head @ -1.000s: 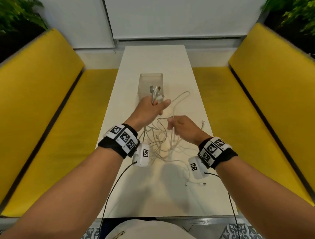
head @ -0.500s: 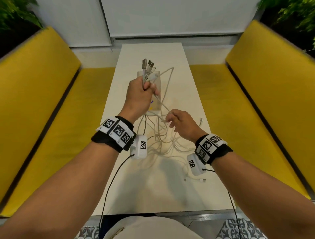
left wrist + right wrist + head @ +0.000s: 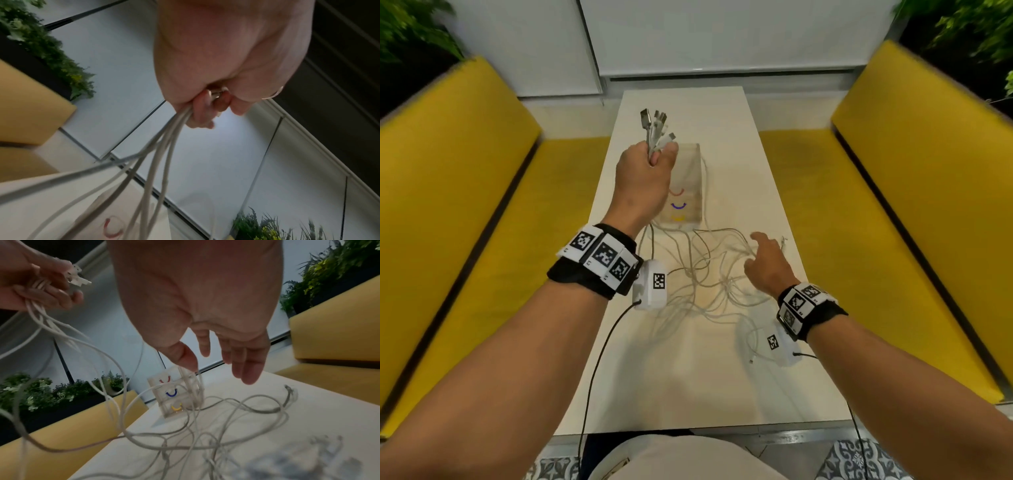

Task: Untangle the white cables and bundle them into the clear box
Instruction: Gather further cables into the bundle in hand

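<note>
My left hand (image 3: 650, 164) is raised above the table and grips several white cables just below their plug ends (image 3: 654, 125), which stick up out of the fist. In the left wrist view the cables (image 3: 164, 146) hang down from the curled fingers. The rest of the cables (image 3: 709, 274) lie tangled on the white table (image 3: 688, 377). The clear box (image 3: 688, 192), with red, blue and yellow arcs on it, stands behind the tangle, partly hidden by my left hand. My right hand (image 3: 763, 253) hovers open over the tangle's right side, its fingers (image 3: 246, 366) spread and holding nothing.
The narrow table runs between two yellow benches (image 3: 448, 205) (image 3: 928, 188). A loose cable end (image 3: 756, 356) lies near my right wrist, and another plug (image 3: 289, 394) rests at the table's right edge. Plants (image 3: 979, 27) stand behind the benches.
My left hand has lifted the bunch of plug ends higher above the box. My right hand has let go of the cable it pinched and moved down and right, now open over the tangle.
</note>
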